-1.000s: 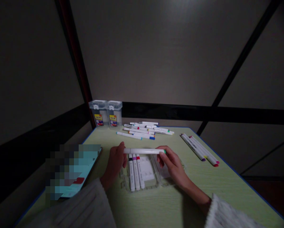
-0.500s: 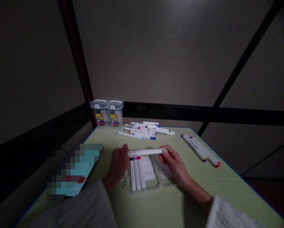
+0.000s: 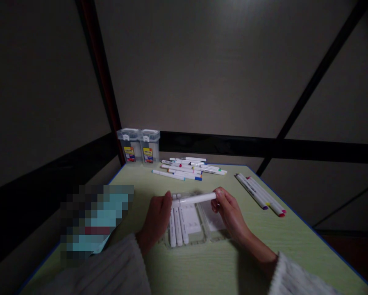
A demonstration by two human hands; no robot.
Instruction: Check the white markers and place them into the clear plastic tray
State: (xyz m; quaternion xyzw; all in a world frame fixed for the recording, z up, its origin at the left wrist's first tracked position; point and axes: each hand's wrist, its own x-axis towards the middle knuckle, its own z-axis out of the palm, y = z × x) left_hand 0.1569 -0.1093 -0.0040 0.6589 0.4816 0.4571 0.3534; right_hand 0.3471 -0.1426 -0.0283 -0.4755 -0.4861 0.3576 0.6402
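Observation:
A white marker [image 3: 196,199] is held level between my two hands, above an opened clear plastic case [image 3: 207,233]. My left hand [image 3: 158,215] is closed on the marker's left end, and the fingers of my right hand [image 3: 230,208] pinch its right end. Both tips of the marker are covered by my fingers. Below it, three white markers [image 3: 178,229] lie side by side in the left part of the case. Their upper ends are partly hidden behind the held marker. A white paper insert [image 3: 191,219] shows beside them.
Several loose markers [image 3: 190,168] are heaped at the back of the table [image 3: 214,266]. A few more markers [image 3: 260,194] lie along the right edge. Two lidded clear boxes [image 3: 137,147] stand at the back left. A pixelated blue-green flat object [image 3: 107,217] lies at the left.
Both hands have shifted slightly to the right with the marker. It now tilts a little, its right end higher, and my right fingers cover the green tip that showed before.

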